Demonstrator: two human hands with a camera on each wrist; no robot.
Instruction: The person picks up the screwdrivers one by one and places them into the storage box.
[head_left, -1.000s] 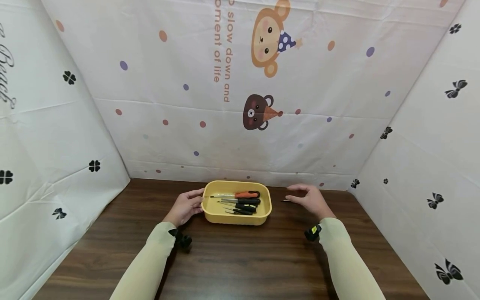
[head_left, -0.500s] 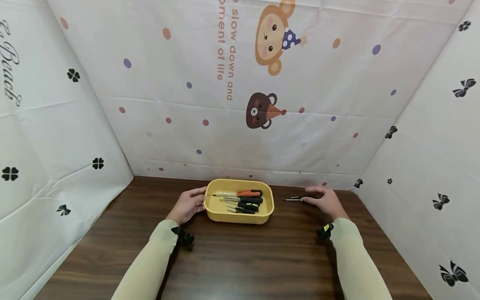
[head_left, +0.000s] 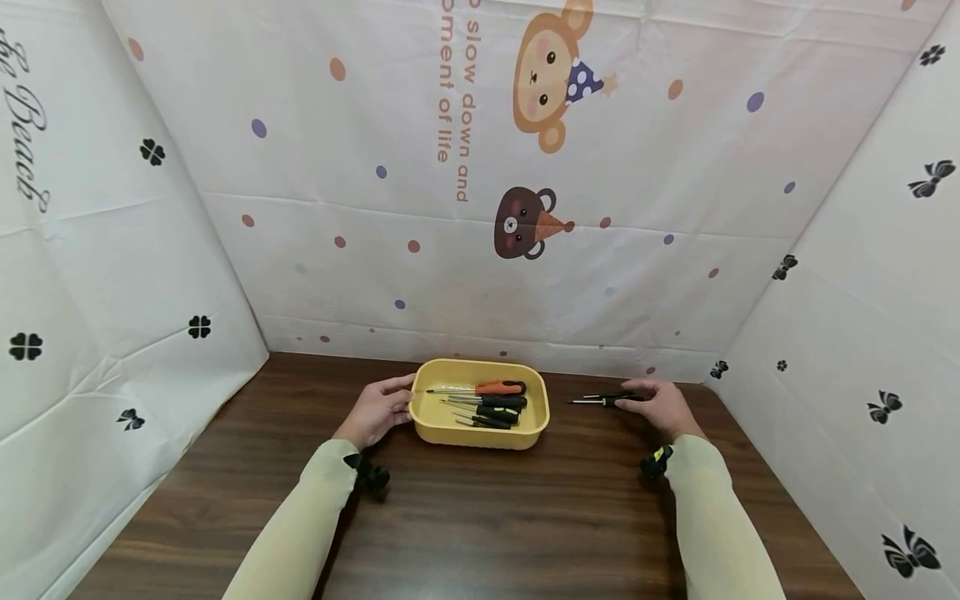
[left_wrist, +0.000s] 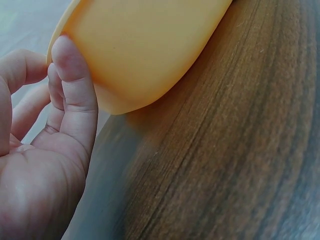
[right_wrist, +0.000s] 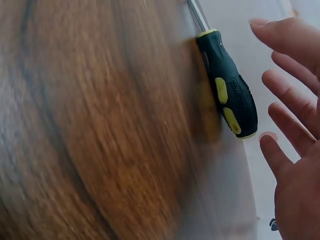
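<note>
A yellow plastic tray [head_left: 480, 437] lies on the dark wood table in the head view, with several screwdrivers inside, one of them orange-handled [head_left: 498, 388]. At its left end my left hand [head_left: 377, 412] holds the rim; in the left wrist view, fingertips [left_wrist: 69, 60] lie on both sides of the tray's edge. To the right of the tray, two screwdrivers lie close together with their shafts pointing left. Beside their handles is my right hand [head_left: 663, 408]. In the right wrist view its fingers are spread and apart from a black-and-yellow screwdriver handle [right_wrist: 230, 90].
White patterned cloth walls [head_left: 337, 275] enclose the table [head_left: 480, 517] at the back and both sides. The tray and loose screwdrivers are close to the back wall.
My right hand has moved right, coming off the screwdrivers, which now show more fully on the table. My left hand stays at the tray's end. The head view has shifted slightly.
</note>
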